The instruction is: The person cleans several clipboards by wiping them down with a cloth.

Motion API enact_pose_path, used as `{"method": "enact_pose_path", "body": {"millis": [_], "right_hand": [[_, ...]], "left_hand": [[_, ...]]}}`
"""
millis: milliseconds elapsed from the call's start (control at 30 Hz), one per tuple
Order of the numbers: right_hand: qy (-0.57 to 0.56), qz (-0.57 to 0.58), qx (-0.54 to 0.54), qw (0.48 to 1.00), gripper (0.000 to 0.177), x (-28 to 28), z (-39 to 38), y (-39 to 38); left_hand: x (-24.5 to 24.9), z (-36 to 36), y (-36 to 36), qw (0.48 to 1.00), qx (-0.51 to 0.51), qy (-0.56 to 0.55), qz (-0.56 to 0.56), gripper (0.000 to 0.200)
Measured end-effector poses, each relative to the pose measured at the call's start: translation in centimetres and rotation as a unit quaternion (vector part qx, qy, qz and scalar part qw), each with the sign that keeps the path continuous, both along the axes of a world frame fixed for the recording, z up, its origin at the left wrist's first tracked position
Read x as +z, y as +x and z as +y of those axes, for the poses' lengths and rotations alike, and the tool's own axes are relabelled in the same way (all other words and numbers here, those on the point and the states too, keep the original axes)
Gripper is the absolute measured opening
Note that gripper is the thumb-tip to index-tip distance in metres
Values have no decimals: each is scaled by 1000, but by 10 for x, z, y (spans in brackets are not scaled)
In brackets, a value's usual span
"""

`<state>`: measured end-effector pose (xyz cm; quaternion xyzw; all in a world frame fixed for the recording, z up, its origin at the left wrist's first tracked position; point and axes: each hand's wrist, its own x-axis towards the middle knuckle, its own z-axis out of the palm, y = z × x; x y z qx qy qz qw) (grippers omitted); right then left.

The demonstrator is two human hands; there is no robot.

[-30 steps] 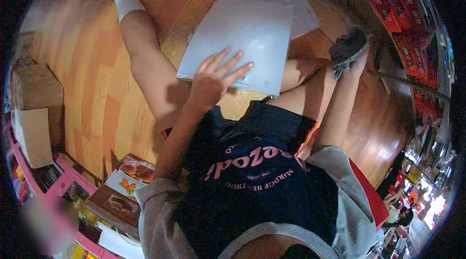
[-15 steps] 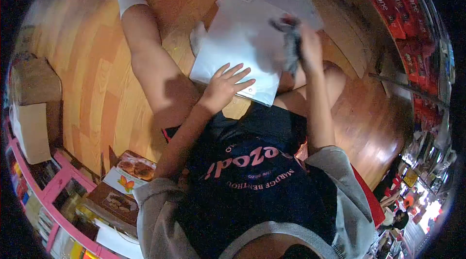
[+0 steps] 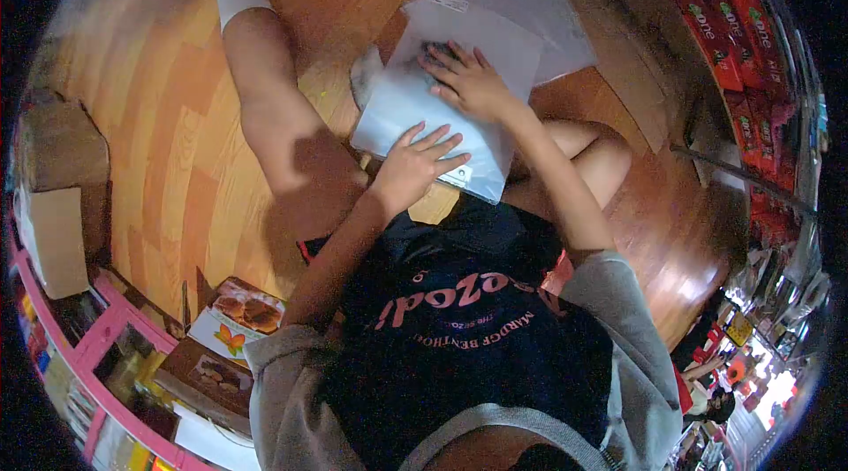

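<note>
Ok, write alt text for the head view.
A person seated on a wood floor presses a cloth onto a plastic sleeve with the right hand; the left hand lies flat on its near edge. Red boxes line the right.

1. The one camera sat on my head and looked steeply down over my chest, so my dark shirt [image 3: 459, 338] filled the lower frame.
2. It faced the wooden floor [image 3: 168, 144] where I sat, close enough that my left hand [image 3: 415, 166] and right hand [image 3: 473, 82] lay near mid-frame.
3. Its wide lens bent the edges and caught the red boxes [image 3: 733, 29] at the right.
</note>
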<state>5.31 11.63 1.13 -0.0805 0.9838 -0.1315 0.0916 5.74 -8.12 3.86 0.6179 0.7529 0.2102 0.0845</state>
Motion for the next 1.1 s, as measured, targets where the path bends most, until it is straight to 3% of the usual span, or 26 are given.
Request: {"method": "enact_pose_path", "body": {"millis": [233,300,333,433,567,633,733,867,933,1100], "right_hand": [[84,-37,-98,991,55,-22,36,-57],[155,-46,-191,968,58,-36,48,-71],[107,-37,-229,967,59,-40,50,-74],[102,12,-246,964,58,-55,47,-78],[132,-7,-223,966,57,-55,44,-79],[86,78,-216,969,52,-61,45,-76],[96,111,-183,972,50,-59,42,-68],[79,124,-201,969,48,-57,44,-54],[47,112,-232,965,49,-50,54,-45],[89,68,-287,951,54,-37,71,-7]], "left_hand": [[3,0,-1,998,0,-29,-51,57],[4,-1,-1,998,1,-29,-53,57],[3,-1,-2,998,1,-27,-57,57],[-1,-1,-1,998,3,-15,-68,57],[-5,0,-1,998,1,-5,-64,57],[-6,0,-1,998,2,-10,-58,58],[-3,0,-1,999,2,-13,-38,58],[1,1,1,999,5,-20,-49,60],[-2,0,3,999,10,-8,-29,52],[0,-1,4,999,17,2,-37,48]]}}
